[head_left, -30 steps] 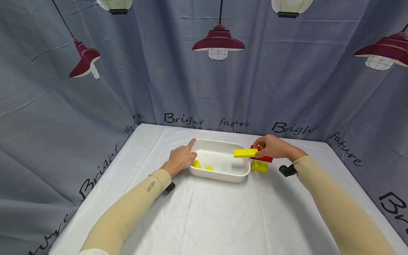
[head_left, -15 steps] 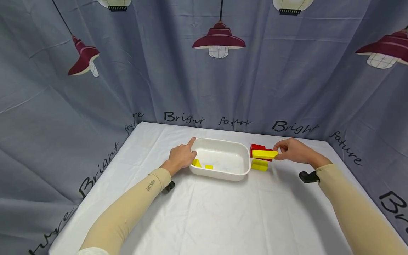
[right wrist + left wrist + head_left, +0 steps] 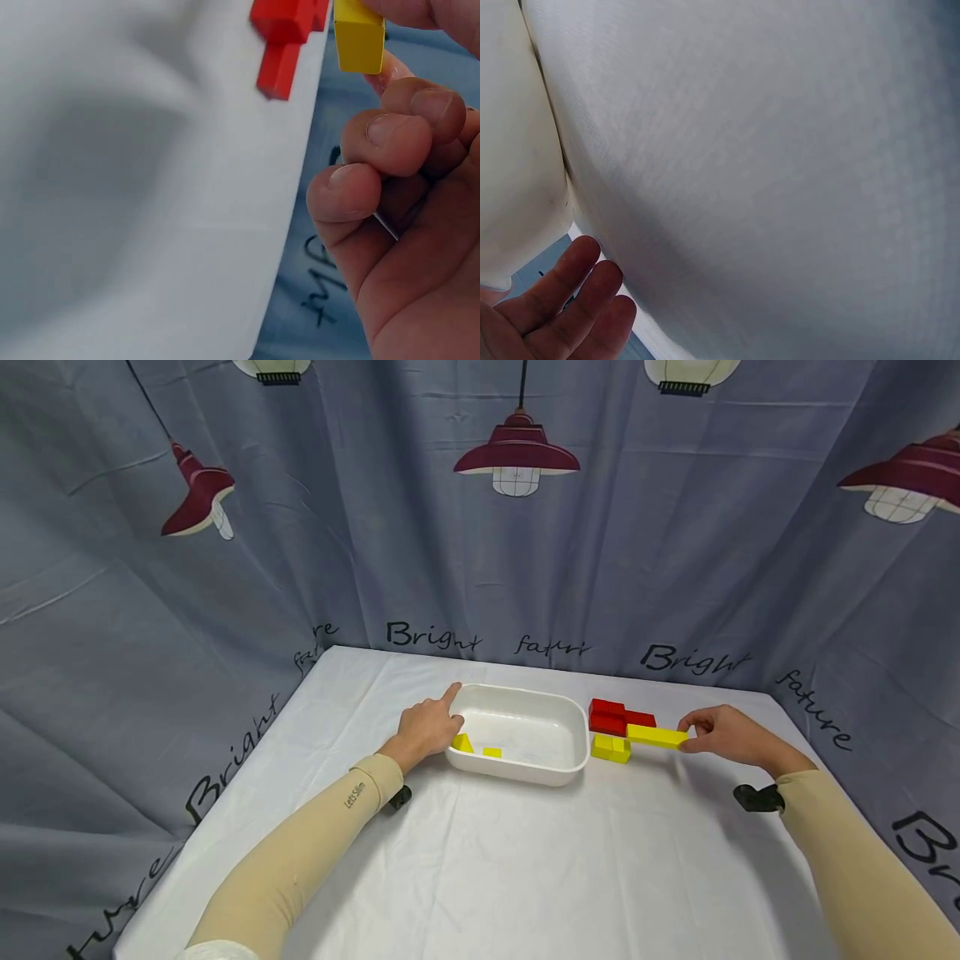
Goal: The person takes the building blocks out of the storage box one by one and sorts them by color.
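My left hand (image 3: 427, 727) holds the left rim of a white plastic tray (image 3: 517, 770), its thumb over the inside and the index finger along the edge. In the left wrist view the other fingers (image 3: 592, 300) extend beside the tray's outer wall. With thumb and fingertips my right hand (image 3: 726, 737) pinches one end of a long yellow block (image 3: 655, 737), which points left toward a small yellow block group (image 3: 611, 749). Red blocks (image 3: 609, 717) stand just behind. From the right wrist, the yellow block's end (image 3: 360, 46) shows beneath the thumb.
Inside the tray's near left corner lie a yellow triangular block (image 3: 462, 744) and a small yellow piece (image 3: 492, 752). A white cloth covers the table (image 3: 525, 868). A grey printed curtain (image 3: 480, 560) hangs directly behind its far edge.
My right hand has carried the long yellow block rightward, from over the tray's right rim past the red blocks, and lower. My left hand and the tray have stayed put.
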`<act>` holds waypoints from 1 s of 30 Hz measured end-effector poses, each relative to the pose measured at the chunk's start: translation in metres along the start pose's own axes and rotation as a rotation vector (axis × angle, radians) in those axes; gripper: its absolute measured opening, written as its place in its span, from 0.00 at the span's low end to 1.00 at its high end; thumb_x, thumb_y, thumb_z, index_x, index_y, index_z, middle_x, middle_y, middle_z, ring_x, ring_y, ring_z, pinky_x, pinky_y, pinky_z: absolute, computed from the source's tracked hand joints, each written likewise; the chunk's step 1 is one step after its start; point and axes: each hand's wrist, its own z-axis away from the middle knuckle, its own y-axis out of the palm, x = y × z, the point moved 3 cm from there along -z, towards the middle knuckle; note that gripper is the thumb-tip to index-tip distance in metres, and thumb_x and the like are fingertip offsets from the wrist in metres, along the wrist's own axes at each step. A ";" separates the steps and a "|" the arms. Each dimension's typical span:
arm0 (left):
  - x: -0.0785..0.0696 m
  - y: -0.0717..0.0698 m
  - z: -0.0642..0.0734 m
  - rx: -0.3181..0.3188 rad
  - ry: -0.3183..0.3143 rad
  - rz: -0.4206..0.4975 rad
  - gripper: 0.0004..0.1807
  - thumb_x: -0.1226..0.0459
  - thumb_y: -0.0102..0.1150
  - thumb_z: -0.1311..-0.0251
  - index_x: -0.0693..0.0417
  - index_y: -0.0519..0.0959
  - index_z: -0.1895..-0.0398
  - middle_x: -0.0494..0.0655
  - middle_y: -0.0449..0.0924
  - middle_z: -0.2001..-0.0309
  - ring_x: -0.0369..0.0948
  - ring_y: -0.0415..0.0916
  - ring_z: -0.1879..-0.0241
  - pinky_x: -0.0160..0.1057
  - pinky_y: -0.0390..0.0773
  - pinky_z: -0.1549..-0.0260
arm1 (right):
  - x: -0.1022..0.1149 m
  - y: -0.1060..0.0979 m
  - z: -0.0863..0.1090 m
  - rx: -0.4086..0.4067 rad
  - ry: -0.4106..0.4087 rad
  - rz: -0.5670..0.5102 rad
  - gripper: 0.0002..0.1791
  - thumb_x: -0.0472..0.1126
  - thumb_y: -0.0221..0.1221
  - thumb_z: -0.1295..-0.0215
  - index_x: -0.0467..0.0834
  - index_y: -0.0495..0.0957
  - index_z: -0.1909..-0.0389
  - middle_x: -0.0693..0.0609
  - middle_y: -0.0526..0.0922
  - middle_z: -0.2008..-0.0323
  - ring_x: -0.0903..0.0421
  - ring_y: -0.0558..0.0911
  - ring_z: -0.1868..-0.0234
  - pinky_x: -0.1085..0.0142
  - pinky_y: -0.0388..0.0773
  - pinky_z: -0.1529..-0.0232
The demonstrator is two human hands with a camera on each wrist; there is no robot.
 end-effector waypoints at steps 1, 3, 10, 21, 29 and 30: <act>0.000 0.000 0.000 -0.001 0.003 -0.002 0.37 0.50 0.42 0.31 0.37 0.50 0.19 0.54 0.86 0.56 0.47 0.78 0.68 0.50 0.79 0.64 | -0.004 0.001 0.001 0.000 0.005 0.000 0.25 0.49 0.70 0.42 0.37 0.80 0.50 0.52 0.67 0.76 0.55 0.67 0.72 0.64 0.62 0.73; 0.000 -0.001 0.000 -0.002 0.006 -0.007 0.37 0.50 0.42 0.30 0.38 0.50 0.19 0.52 0.86 0.58 0.46 0.78 0.69 0.50 0.79 0.64 | -0.011 0.002 0.002 -0.001 0.011 -0.004 0.25 0.50 0.70 0.42 0.37 0.80 0.50 0.52 0.66 0.77 0.55 0.67 0.72 0.64 0.61 0.73; 0.000 -0.002 -0.001 0.013 -0.003 -0.008 0.37 0.50 0.42 0.30 0.37 0.49 0.19 0.51 0.86 0.60 0.45 0.77 0.69 0.48 0.77 0.66 | -0.031 0.010 0.005 0.008 0.072 -0.034 0.24 0.49 0.69 0.41 0.36 0.80 0.50 0.52 0.66 0.76 0.54 0.68 0.71 0.64 0.62 0.73; 0.000 0.000 -0.001 0.022 -0.003 -0.007 0.37 0.49 0.41 0.31 0.37 0.49 0.18 0.53 0.86 0.60 0.46 0.77 0.69 0.48 0.77 0.66 | -0.050 0.031 0.002 0.026 0.105 -0.083 0.25 0.48 0.69 0.42 0.36 0.80 0.50 0.53 0.65 0.76 0.55 0.67 0.73 0.65 0.60 0.75; -0.001 0.002 -0.001 0.016 -0.010 -0.001 0.37 0.50 0.42 0.30 0.38 0.49 0.19 0.52 0.86 0.58 0.46 0.78 0.68 0.49 0.78 0.63 | -0.056 0.044 -0.005 0.018 0.114 -0.079 0.25 0.47 0.68 0.41 0.36 0.80 0.47 0.52 0.67 0.75 0.54 0.67 0.72 0.65 0.61 0.73; -0.001 0.002 -0.001 0.014 -0.011 -0.001 0.37 0.50 0.42 0.30 0.38 0.49 0.19 0.52 0.86 0.57 0.46 0.78 0.67 0.50 0.78 0.63 | -0.055 0.045 -0.006 0.016 0.125 -0.079 0.25 0.47 0.68 0.41 0.36 0.80 0.47 0.52 0.67 0.75 0.54 0.68 0.71 0.65 0.61 0.72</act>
